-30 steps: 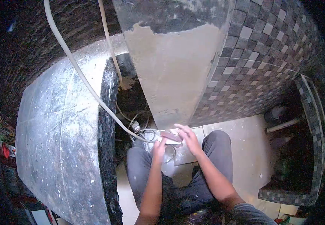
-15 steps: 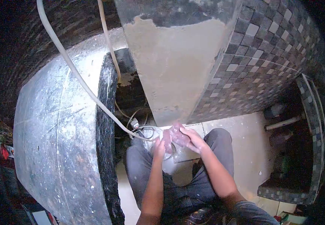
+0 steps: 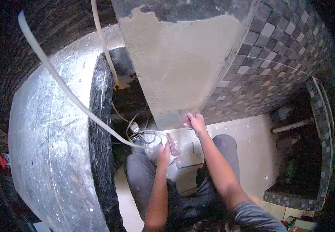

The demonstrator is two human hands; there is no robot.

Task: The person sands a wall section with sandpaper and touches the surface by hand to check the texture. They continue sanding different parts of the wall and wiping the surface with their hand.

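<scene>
My left hand (image 3: 164, 153) is closed round one side of a narrow, flat, reddish-brown piece (image 3: 172, 144), held upright between my knees. What kind of piece it is cannot be made out. Close to the foot of the lower wall, my right hand (image 3: 196, 122) is raised with its fingers curled in. A small pinkish thing (image 3: 184, 120), blurred, shows at those fingertips. Just under my left hand sits a white rounded object (image 3: 172, 158), partly hidden by the hand and the piece.
A pale hose (image 3: 72, 96) loops down on the left, ending near my left hand beside tangled cables (image 3: 137, 129). The grey curved slab (image 3: 51, 127) rises at left. Ahead stands a part-plastered wall (image 3: 179, 65), with mosaic tiles (image 3: 260, 77) to its right. A floor hatch (image 3: 190, 152) lies between my knees.
My hands have come apart. The right one has moved up and forward with the pinkish thing, while the left stays low with the reddish-brown piece. The view has shifted slightly.
</scene>
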